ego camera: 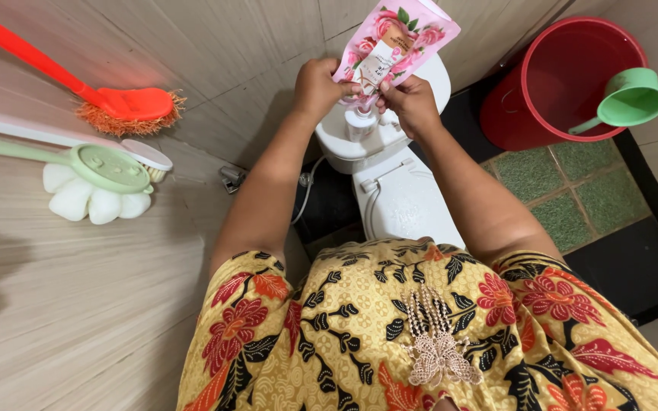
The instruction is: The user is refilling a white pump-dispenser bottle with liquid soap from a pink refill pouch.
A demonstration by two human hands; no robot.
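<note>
Both hands hold a pink flowered refill pouch upside down. The left hand pinches its lower corner, and the right hand has its grip pressed on the opposite edge. Just below the grips stands a small white bottle on the white toilet tank. Further right of the grips sits a red bucket with a green dipper.
</note>
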